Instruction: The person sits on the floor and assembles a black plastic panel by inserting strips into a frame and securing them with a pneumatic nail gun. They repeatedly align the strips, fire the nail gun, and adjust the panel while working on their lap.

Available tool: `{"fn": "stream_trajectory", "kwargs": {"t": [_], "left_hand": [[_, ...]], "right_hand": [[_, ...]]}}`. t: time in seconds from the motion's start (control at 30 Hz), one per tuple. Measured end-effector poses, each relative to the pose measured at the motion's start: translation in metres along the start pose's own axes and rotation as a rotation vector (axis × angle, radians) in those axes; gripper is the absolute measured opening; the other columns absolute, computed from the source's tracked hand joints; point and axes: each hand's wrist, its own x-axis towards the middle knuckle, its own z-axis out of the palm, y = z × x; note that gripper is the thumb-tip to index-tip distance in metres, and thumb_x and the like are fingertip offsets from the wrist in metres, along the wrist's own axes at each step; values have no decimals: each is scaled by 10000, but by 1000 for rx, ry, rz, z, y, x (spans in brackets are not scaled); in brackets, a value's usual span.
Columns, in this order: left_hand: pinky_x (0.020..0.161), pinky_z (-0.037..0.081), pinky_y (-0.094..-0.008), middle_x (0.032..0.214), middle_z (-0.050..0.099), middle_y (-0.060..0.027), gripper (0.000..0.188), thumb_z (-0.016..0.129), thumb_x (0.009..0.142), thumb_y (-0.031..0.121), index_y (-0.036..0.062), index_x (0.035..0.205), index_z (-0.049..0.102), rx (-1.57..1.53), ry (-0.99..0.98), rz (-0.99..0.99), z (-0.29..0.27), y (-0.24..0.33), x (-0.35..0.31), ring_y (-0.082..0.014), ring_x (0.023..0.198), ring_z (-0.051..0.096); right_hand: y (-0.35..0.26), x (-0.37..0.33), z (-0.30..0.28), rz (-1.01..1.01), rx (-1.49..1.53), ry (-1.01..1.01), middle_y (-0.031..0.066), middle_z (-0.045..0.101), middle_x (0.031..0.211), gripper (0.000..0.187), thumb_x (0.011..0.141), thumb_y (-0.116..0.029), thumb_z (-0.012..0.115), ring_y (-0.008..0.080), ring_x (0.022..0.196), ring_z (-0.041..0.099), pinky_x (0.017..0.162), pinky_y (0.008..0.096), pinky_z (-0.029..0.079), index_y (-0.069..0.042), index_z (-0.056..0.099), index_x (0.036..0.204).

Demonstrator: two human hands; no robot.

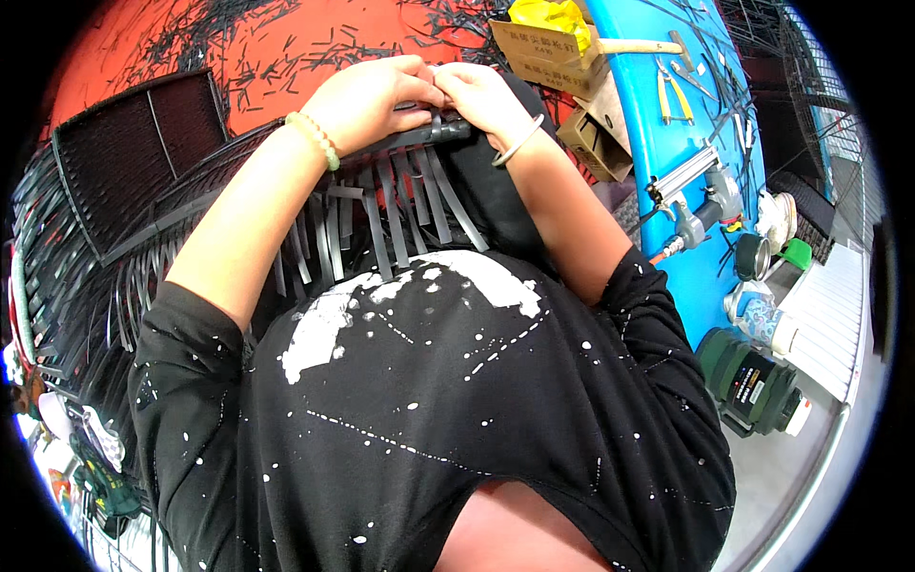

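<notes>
My left hand (391,100) and my right hand (479,98) meet near the top centre, fingertips almost touching. Both are closed in a pinch at a dark plastic strip (437,124) that comes off a black bar (410,139); the fingertips hide most of what they grip. Under my hands, the bar's right end pokes out. Many flat, dark grey strips (375,214) hang from the bar toward my lap, their ends loose. To the left, a black woven panel (143,157) in a frame joins more strips.
Short black offcuts litter a red surface (276,57). On the right, a blue table (677,286) carries a hammer (648,46), yellow-handled pliers (675,95) and a pneumatic tool (701,205). Cardboard boxes (553,62) stand beside it; a green flask (753,386) is at lower right.
</notes>
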Motion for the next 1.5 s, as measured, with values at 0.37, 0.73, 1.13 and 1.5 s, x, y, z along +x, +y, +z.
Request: {"fn": "stream_trajectory", "kwargs": {"t": [0.37,0.73,1.13,1.5], "left_hand": [[829,546,-403,1000,692,-105,175,705,816,156,71,969,712,173,14,-15,-6,1,1,-330,973,661],[723,542,-249,862,721,-20,116,680,898,41,-5,1001,706,-484,-143,-530,-4,0,9,-71,773,653],[764,527,-248,876,726,-11,160,681,922,123,5,1009,744,-644,-220,-653,9,-11,-7,-65,788,636],[843,522,-255,980,704,-24,243,621,968,140,-7,1158,661,-737,-91,-526,18,-6,-18,-93,899,644]], "right_hand": [[-56,-95,4,-845,-575,-123,99,704,982,214,807,-154,756,276,927,670,804,374,537,-63,705,993],[-23,-113,5,-802,-667,-241,65,699,969,175,825,-166,732,239,885,680,787,344,559,-101,741,986],[-22,-114,10,-785,-619,-127,66,696,883,150,794,-93,751,251,836,676,742,344,553,-93,748,944],[-36,-103,12,-754,-864,22,53,596,803,259,731,-198,794,261,766,585,661,385,449,-100,697,950]]}}
